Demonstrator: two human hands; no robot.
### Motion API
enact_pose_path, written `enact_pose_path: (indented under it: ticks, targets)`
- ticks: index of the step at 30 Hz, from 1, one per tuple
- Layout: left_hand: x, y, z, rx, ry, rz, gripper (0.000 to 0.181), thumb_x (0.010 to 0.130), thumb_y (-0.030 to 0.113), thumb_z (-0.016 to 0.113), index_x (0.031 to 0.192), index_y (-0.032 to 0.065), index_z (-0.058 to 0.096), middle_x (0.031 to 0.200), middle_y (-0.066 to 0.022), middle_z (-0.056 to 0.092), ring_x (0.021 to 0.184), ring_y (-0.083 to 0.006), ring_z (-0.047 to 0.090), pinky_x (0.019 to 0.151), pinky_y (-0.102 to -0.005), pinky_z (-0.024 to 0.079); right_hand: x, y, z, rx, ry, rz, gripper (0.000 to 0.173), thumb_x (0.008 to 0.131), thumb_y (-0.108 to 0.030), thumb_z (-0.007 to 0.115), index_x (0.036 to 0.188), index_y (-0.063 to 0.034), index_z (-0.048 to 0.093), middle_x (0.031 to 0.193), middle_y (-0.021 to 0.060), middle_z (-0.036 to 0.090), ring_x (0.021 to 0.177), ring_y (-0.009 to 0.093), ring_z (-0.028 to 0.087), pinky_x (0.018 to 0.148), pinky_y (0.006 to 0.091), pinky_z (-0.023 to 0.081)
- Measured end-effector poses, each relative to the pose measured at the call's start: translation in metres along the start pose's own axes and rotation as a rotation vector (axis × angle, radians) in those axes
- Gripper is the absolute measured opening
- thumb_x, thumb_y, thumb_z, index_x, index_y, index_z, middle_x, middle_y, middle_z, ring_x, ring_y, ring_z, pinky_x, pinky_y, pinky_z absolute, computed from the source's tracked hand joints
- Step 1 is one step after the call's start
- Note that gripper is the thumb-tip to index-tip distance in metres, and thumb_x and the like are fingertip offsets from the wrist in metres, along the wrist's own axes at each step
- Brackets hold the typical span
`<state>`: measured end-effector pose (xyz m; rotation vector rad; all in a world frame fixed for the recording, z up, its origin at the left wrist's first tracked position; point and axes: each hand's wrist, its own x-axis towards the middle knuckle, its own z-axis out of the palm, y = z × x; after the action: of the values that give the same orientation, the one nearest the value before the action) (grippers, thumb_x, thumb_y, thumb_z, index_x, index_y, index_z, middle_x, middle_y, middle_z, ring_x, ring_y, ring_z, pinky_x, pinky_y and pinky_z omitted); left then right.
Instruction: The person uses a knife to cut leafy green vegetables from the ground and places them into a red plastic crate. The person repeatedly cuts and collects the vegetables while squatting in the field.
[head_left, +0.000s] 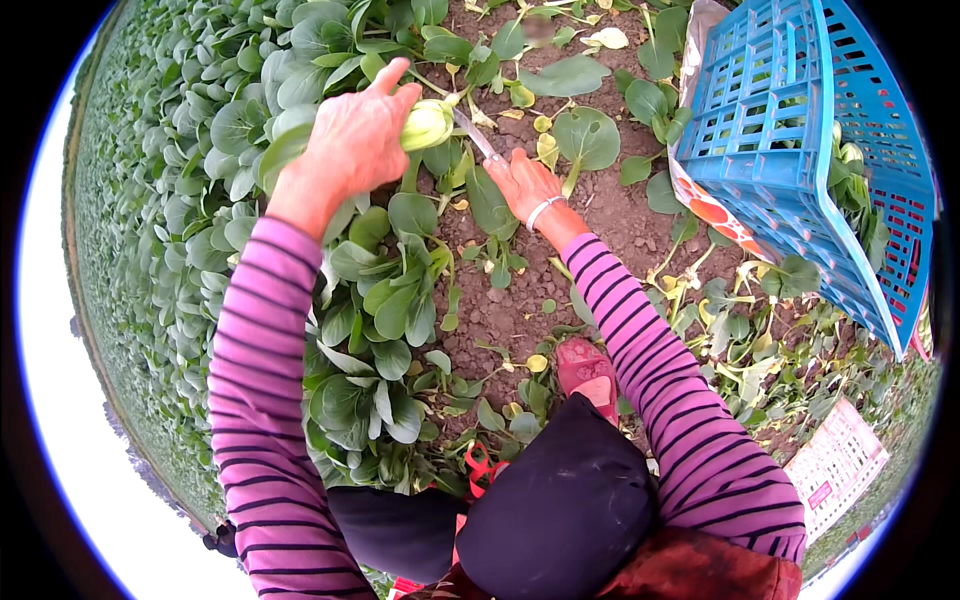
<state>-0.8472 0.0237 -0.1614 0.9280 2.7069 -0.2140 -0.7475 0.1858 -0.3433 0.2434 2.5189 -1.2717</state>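
Note:
My left hand (355, 139) is closed around a leafy green, bok choy by its look, whose pale base (427, 124) points right and whose leaves lie largely behind the hand and wrist. In my right hand (523, 184) is a knife, its handle mostly hidden by the fingers. The knife's narrow metal blade (472, 132) reaches up and left to the cut-looking end of the base; whether it touches cannot be told. Below both hands are bare brown soil (495, 315) and loose leaves.
Dense rows of leafy greens (247, 127) fill the left side. A blue plastic crate (757, 112) holding greens stands at upper right. A pale, slotted crate (838, 469) is at lower right. Trimmed leaves (739, 367) litter the soil near my shoe (586, 369).

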Motion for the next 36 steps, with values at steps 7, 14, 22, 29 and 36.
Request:
enact_pose_path:
  ticks: [7,14,22,29,36]
  targets:
    - [0.034,-0.061,0.049,0.015,-0.359,-0.145,0.053,0.058,0.017,0.074,0.108,0.0044,0.061,0.13,-0.018,0.05,0.099,-0.0323,0.062,0.084,-0.0387,0.05,0.046,-0.035,0.011,-0.132,-0.06,-0.001,0.049,0.095,-0.045,0.041,0.099,0.0015,0.054,0.085,0.0227,0.066,0.084,0.038,0.064,0.076,0.0486,0.048]
    - [0.008,-0.056,0.066,0.02,-0.18,-0.096,0.045,0.062,0.016,0.069,0.105,0.0049,0.062,0.13,-0.0109,0.053,0.104,-0.0307,0.06,0.087,-0.0396,0.049,0.067,-0.048,0.016,-0.266,-0.16,0.031,0.044,0.094,-0.04,0.043,0.1,-0.0005,0.061,0.098,0.0164,0.067,0.092,0.033,0.065,0.082,0.0448,0.049]
    - [-0.031,-0.046,0.074,0.006,-0.049,-0.08,0.058,0.059,0.011,0.068,0.115,0.0027,0.056,0.136,-0.0078,0.047,0.092,-0.0316,0.063,0.08,-0.0403,0.051,0.052,-0.035,0.013,-0.271,-0.13,-0.026,0.052,0.094,-0.048,0.039,0.1,0.0001,0.057,0.093,0.0203,0.067,0.089,0.037,0.064,0.078,0.048,0.047]
    - [-0.054,-0.042,0.062,-0.004,-0.111,-0.119,0.054,0.057,0.01,0.068,0.11,0.0023,0.058,0.137,-0.0092,0.045,0.088,-0.0323,0.063,0.075,-0.0408,0.052,0.051,-0.023,0.013,-0.302,-0.132,-0.132,0.053,0.095,-0.05,0.036,0.096,-0.0004,0.054,0.083,0.022,0.065,0.081,0.04,0.063,0.071,0.0507,0.047]
    - [-0.014,-0.073,0.06,0.004,-0.3,-0.19,0.05,0.053,0.017,0.071,0.101,0.0023,0.064,0.148,-0.0127,0.03,0.102,-0.0315,0.06,0.086,-0.0407,0.048,0.057,-0.042,0.015,-0.352,-0.233,-0.081,0.05,0.096,-0.046,0.038,0.096,-0.001,0.061,0.09,0.0182,0.066,0.086,0.035,0.064,0.076,0.0457,0.05]
